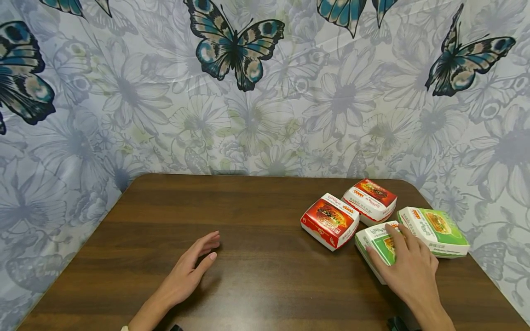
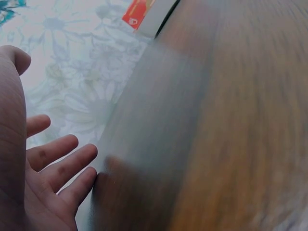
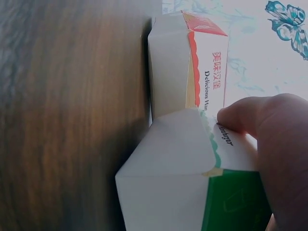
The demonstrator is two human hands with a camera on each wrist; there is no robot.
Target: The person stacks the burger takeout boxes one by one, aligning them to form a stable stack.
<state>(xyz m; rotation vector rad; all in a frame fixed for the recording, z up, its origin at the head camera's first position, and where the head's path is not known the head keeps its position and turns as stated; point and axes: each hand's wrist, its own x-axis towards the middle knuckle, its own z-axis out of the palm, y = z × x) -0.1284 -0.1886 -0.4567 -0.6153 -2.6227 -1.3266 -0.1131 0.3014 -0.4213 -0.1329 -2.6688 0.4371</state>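
My right hand (image 1: 414, 276) lies over a green-and-white hamburger box (image 1: 371, 235) on the table's right side. It holds the box, thumb toward the left edge and fingers over the far and right edges; the palm hides part of it. In the right wrist view, the thumb (image 3: 276, 118) touches the box's printed face. My left hand (image 1: 184, 278) is over the table left of centre, holding nothing, its fingers loosely extended. A second green hamburger box (image 1: 451, 230) stands just right of the held one. Two red hamburger boxes, a nearer one (image 1: 327, 220) and a farther one (image 1: 370, 197), stand behind and left.
The brown wooden table (image 1: 256, 216) has rounded far corners. Behind it hangs a cloth (image 1: 248, 133) with butterflies and grey flowers. The boxes stand close together near the right edge. Small dark objects show at the bottom edge near both wrists.
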